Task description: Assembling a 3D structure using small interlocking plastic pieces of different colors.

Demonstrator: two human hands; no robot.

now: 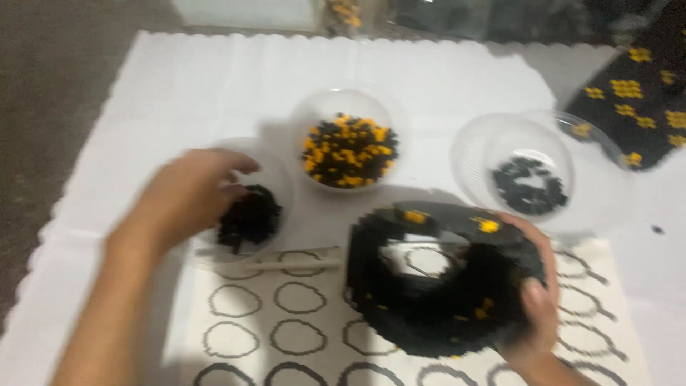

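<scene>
From the head view, the left hand (189, 196) reached into the left clear bowl (275, 175) of black beads (250, 218), fingers seemingly curled, though blur hid any pinch. The right hand (536, 300) clasped the black beaded ring (443, 286), near and right of that bowl.

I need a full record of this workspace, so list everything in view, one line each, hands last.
Beaded ring piece: one, black with orange specks, front right, held.
Clear bowls: three; left bowl holds black beads, middle bowl holds black and orange beads, right bowl holds a few black beads.
Beaded panel: one, black with orange flower shapes, far right.
Sheet with drawn circles: one, white with dark outlines, front.
White cloth: one, under everything.
Thin stick: one, pale, beside left bowl.
Left hand: over left bowl.
Right hand: grips ring piece.
</scene>
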